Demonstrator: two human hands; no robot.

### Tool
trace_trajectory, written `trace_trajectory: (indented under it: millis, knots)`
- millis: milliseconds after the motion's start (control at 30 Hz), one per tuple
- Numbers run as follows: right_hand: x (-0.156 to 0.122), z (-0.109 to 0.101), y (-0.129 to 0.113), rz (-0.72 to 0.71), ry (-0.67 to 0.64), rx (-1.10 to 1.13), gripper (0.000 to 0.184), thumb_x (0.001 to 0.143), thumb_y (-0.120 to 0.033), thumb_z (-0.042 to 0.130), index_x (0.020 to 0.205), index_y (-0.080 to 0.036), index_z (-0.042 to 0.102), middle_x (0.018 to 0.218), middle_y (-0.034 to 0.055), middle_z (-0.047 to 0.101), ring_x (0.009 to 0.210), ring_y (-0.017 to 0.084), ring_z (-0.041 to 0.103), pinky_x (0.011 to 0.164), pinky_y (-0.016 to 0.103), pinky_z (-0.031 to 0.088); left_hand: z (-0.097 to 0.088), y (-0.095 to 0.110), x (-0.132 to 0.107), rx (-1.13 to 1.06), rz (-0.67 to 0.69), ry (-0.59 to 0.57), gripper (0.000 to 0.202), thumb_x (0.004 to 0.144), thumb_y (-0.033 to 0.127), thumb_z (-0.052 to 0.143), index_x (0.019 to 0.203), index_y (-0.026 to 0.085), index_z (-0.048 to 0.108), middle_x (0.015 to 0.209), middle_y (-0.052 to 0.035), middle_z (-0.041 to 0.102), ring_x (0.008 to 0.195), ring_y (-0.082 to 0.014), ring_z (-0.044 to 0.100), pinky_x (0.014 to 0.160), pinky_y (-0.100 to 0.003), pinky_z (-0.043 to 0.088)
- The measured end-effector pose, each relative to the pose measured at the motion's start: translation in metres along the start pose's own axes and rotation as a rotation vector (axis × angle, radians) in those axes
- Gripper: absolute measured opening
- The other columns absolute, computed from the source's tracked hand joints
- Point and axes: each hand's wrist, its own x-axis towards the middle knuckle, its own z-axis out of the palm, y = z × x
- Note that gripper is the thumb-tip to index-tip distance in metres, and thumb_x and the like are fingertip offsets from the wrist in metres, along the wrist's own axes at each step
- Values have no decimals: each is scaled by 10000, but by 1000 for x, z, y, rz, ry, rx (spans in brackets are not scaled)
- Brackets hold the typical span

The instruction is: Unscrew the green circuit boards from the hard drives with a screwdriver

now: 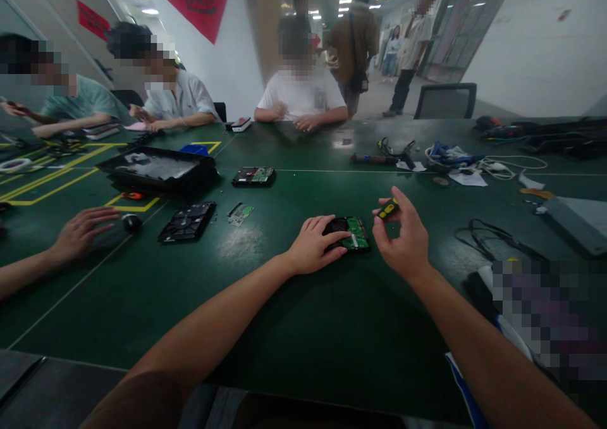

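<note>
My left hand (315,244) lies over the left end of a hard drive (359,234), its thumb at the near edge and its index finger across the green circuit board. This drive rests flat on the table with the board facing up. To the right of it, my right hand (404,239) is raised a little, closed on a black-and-yellow screwdriver (389,209) between thumb and fingers. I see only the handle; the tip does not show. Farther left lie a loose green circuit board (241,214), a black hard drive (187,222) and another hard drive (253,176).
A black tray (159,166) stands at the back left. Another person's hand (83,233) reaches in from the left beside a small black object (131,222). Cables (450,154), a grey box (576,223) and black straps lie on the right. Several people sit or stand beyond the table.
</note>
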Motion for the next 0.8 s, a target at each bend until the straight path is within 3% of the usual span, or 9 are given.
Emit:
trace_trajectory:
  millis: [200,600,700,800]
  knots:
    - [-3,3,0,85,70,-54,718,916,-377,743,1554,-273,430,1250,104,689,767,211,707,790,468,664,1,0,0,0,4,2,474,1045,534,583,1491,376,608,1647,-106,381,1501,-360,381,1211,-586,338]
    - [-1,-1,-5,70,204,-63,681,884,-362,788,1486,-277,482,1314,120,666,713,197,706,702,441,655,-3,3,-1,-45,1,-14,497,1050,541,574,1512,357,587,1693,-106,336,1546,-368,335,1238,-602,316]
    - [0,-2,-4,62,236,-70,692,871,-361,803,1480,-266,489,1307,130,670,715,200,718,694,435,658,-9,-7,-5,-118,-93,58,557,1077,564,497,1565,297,511,1681,-114,383,1548,-314,363,1246,-537,355]
    - [0,-1,1,71,262,-79,699,860,-364,818,1473,-253,501,1286,135,680,717,205,727,696,434,658,-24,-35,-16,14,-362,211,560,1098,530,430,1514,171,534,1576,-166,514,1479,-304,457,1237,-501,372]
